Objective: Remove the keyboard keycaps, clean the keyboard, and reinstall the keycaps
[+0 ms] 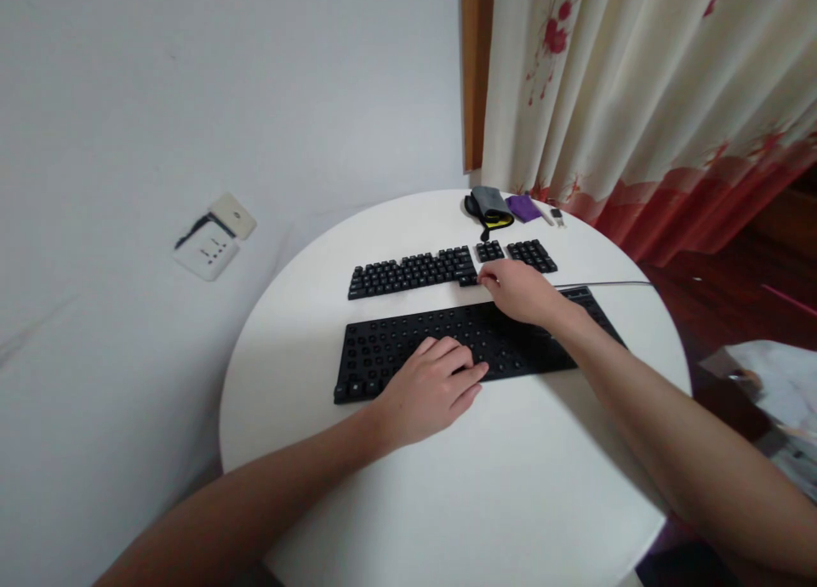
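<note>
A black keyboard (408,327) lies on the white table, most of its keycaps off and the switch posts bare. A few keycaps (356,388) remain at its lower left corner. My left hand (437,381) rests on the keyboard's front middle, fingers spread and slightly bent. Behind the keyboard, loose black keycaps (414,272) are laid out in rows, with a small block of keycaps (489,251) and a number-pad block (532,254) to the right. My right hand (517,291) reaches over the keyboard, thumb and forefinger pinched on a keycap at the rows' right front end; the fingertips partly hide it.
On the round white table (306,315), a grey cloth pouch (490,202), a purple cloth (523,208) and a small dark-and-metal item (557,217) lie at the back. A cable (613,283) runs off right. The wall (287,102) borders the left, a curtain (613,102) the back right.
</note>
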Tool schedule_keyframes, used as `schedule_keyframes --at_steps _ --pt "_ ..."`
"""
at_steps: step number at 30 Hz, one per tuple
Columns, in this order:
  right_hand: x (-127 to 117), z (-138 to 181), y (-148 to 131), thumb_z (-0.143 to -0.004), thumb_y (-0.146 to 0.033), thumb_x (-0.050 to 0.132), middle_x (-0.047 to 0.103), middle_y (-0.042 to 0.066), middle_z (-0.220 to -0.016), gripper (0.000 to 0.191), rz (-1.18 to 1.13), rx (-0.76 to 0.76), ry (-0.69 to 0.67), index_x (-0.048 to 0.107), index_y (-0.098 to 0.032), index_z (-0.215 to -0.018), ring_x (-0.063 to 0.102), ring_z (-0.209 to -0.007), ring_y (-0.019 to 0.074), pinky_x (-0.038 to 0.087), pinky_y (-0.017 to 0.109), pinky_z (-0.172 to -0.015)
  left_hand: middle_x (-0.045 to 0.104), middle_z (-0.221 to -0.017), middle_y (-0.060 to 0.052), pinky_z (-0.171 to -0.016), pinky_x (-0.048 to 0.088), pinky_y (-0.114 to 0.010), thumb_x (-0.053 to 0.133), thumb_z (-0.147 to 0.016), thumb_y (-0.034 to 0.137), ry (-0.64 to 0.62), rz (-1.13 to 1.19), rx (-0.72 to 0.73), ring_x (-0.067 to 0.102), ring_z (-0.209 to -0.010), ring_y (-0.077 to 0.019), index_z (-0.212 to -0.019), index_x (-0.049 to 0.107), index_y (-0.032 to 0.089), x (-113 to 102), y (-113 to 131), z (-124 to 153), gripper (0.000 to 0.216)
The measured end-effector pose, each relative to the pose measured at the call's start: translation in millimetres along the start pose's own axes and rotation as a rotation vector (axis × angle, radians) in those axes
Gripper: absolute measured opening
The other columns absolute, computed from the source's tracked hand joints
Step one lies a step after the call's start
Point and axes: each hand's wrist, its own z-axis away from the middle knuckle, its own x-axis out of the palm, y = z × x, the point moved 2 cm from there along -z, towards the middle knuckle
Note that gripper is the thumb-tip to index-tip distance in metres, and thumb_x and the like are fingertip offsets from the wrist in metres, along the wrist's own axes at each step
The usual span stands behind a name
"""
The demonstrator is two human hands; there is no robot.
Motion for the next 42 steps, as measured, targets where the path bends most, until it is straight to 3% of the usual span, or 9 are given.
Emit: schedule_keyframes --at_steps 2,6,13,21,31,35,42 --pt "9 -2 -2 -0.100 -0.023 0.040 0.068 0.013 -0.109 0.031 0.051 0.005 0.095 0.070 -0.016 -0.106 0.059 -0.103 0.0257 0.041 0.033 -0.088 0.066 -0.100 -0.006 -0.083 0.039 -0.038 0.048 -0.101 0.029 0.022 0.014 0.007 0.055 -0.099 -0.0210 -0.119 0.065 0.019 -1 -1 0 0.027" --pt "25 1 -11 -0.101 -0.030 0.041 0.059 0.019 -0.122 0.035 0.138 -0.042 0.107 0.065 -0.013 -0.120 0.050 -0.115 0.0321 0.037 0.041 -0.098 0.068 -0.102 -0.006 -0.084 0.041 -0.038 0.050 -0.100 0.026 0.111 0.053 -0.019 0.057 -0.098 -0.0206 -0.115 0.067 0.019 -4 -6 0 0.024" --pt "38 8 -24 -0.102 -0.045 0.038 0.054 0.022 -0.129 0.045 0.202 -0.008 0.082 0.059 -0.014 -0.127 0.044 -0.119 0.0384 0.037 0.049 -0.095 0.068 -0.109 -0.006 -0.092 0.045 -0.039 0.055 -0.096 0.020 0.283 0.110 -0.139 0.057 -0.105 -0.0212 -0.112 0.069 0.021 -10 -22 0 0.022" --pt "43 6 -26 -0.101 -0.050 0.038 0.052 0.022 -0.130 0.050 0.151 -0.037 0.040 0.060 -0.013 -0.128 0.047 -0.119 0.0382 0.039 0.048 -0.096 0.067 -0.108 -0.006 -0.097 0.047 -0.041 0.054 -0.095 0.018 0.457 0.092 -0.335 0.057 -0.105 -0.0207 -0.104 0.072 0.020 -17 -61 -2 0.020" --pt "51 18 -50 -0.102 -0.044 0.042 0.054 0.019 -0.126 0.045 0.025 -0.262 -0.006 0.057 -0.012 -0.130 0.051 -0.115 0.0304 0.040 0.043 -0.102 0.067 -0.124 -0.008 -0.103 0.044 -0.047 0.053 -0.097 0.028 0.273 0.077 -0.410 0.056 -0.117 -0.0245 -0.107 0.069 0.017 -1 -81 -2 0.022" --pt "49 16 -51 -0.103 -0.037 0.041 0.054 0.018 -0.127 0.039 -0.006 -0.288 -0.006 0.058 -0.014 -0.129 0.051 -0.116 0.0282 0.040 0.042 -0.102 0.065 -0.129 -0.010 -0.106 0.042 -0.048 0.050 -0.099 0.030 0.217 0.101 -0.409 0.055 -0.121 -0.0238 -0.113 0.068 0.018 7 -88 -2 0.026" --pt "46 6 -42 -0.104 -0.026 0.036 0.062 0.015 -0.118 0.034 -0.043 -0.308 0.054 0.068 -0.013 -0.106 0.054 -0.112 0.0242 0.039 0.038 -0.102 0.062 -0.133 -0.008 -0.107 0.042 -0.047 0.050 -0.099 0.038 0.120 0.089 -0.400 0.054 -0.123 -0.0244 -0.123 0.064 0.021 9 -88 -1 0.032"
